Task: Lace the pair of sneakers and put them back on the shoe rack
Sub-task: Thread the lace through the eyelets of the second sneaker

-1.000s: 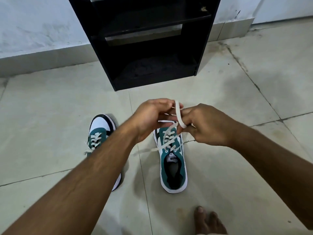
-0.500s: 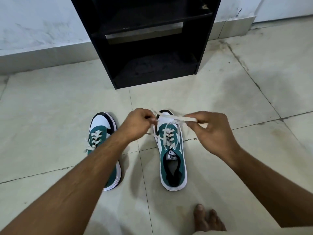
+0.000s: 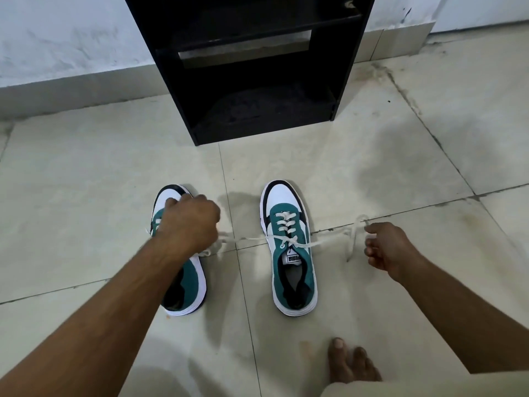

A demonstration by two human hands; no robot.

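Soft, dim indoor light, even and without glare. The pale tiled floor (image 3: 372, 156) carries diffuse grey shadows — one broad smudge right of the black shoe rack (image 3: 252, 81), fainter ones beside the right sneaker (image 3: 289, 247). The rack's interior is nearly lost in darkness. Wide-angle bending shows at the edges — grout lines curve. The taut white lace (image 3: 329, 234) is motion-blurred, smeared near both fists.

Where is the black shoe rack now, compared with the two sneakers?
In the head view the shoe rack stands at top centre against the wall, beyond the toes of both sneakers, the left sneaker and the right sneaker, on the tiled floor.
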